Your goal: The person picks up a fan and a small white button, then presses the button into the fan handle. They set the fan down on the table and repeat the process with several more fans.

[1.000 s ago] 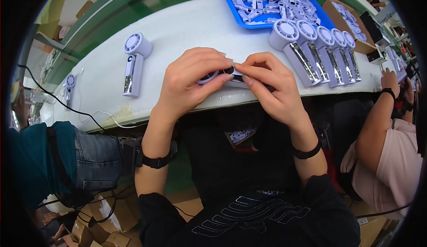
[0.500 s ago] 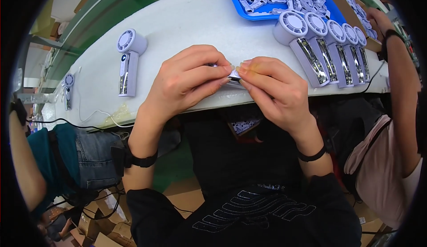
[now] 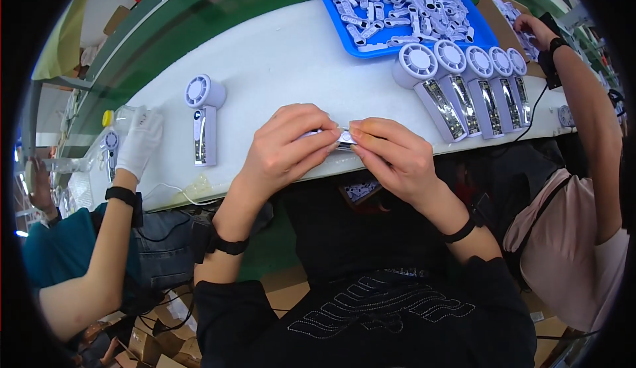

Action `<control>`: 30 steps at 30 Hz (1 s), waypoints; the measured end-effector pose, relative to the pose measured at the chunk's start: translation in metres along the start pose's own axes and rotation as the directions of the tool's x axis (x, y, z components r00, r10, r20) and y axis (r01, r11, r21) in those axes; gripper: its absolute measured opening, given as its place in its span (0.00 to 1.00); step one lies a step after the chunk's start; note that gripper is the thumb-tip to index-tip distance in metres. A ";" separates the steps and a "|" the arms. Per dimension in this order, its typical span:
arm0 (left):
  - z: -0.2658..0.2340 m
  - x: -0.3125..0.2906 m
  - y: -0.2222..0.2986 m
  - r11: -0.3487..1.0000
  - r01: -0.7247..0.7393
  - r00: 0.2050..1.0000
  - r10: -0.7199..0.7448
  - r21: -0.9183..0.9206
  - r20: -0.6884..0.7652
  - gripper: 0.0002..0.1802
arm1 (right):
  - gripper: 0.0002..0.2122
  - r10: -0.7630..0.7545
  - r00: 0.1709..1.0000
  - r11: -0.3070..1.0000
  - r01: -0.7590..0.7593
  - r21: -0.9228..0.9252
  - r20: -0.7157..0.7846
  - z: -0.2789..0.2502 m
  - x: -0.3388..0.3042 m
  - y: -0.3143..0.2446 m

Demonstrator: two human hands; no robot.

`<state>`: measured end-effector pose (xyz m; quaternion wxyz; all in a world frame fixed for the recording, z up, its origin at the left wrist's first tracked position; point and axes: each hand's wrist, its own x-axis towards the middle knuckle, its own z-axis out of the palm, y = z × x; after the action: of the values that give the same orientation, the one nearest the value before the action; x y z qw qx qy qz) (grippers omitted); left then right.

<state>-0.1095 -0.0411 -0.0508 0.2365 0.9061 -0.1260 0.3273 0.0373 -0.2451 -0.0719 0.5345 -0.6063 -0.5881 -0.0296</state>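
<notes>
A small white plastic panel piece (image 3: pixel 345 137) with a round button and a shiny dark edge is held near the table's front edge. My left hand (image 3: pixel 286 148) pinches one end of it between thumb and fingers. The other end is in the closed fingertips of my right hand (image 3: pixel 396 159). My fingers hide most of the piece, so its full shape cannot be made out. Left of my hands stands one white handheld fan (image 3: pixel 204 119), its round head at the top and a circuit strip along its handle.
Several white handheld fans (image 3: pixel 457 90) stand in a row at the right. Behind them is a blue tray (image 3: pixel 361 51) of small white parts, beside a cardboard box (image 3: pixel 489 11) with a co-worker's hand in it. A co-worker's white-gloved hand (image 3: pixel 141 139) is beside another fan (image 3: pixel 111 144) at left.
The whole view has shifted, bringing more of the blue tray into sight. A co-worker's gloved hand has come in at the left. Both my hands still pinch the panel piece.
</notes>
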 end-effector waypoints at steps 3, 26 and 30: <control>-0.001 -0.001 0.005 1.000 -0.010 1.000 0.010 0.004 0.022 0.19 | 0.17 0.010 0.997 1.000 -0.009 -0.008 0.073 -0.004 -0.001 -0.004; 0.035 0.014 0.140 0.336 0.569 0.365 -0.921 -0.750 -0.136 0.32 | 0.16 0.001 0.947 0.998 -0.023 -0.065 -0.321 -0.030 -0.008 -0.073; 0.027 0.037 0.153 0.150 0.231 0.548 -0.837 -0.961 0.001 0.33 | 0.15 -0.251 0.942 0.967 0.235 -0.097 -0.224 -0.047 -0.006 -0.101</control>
<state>-0.1257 -0.1884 0.0085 0.8065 0.4654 0.1500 0.3325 -0.0115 -0.3074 0.0061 0.5712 -0.5392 -0.5899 -0.1868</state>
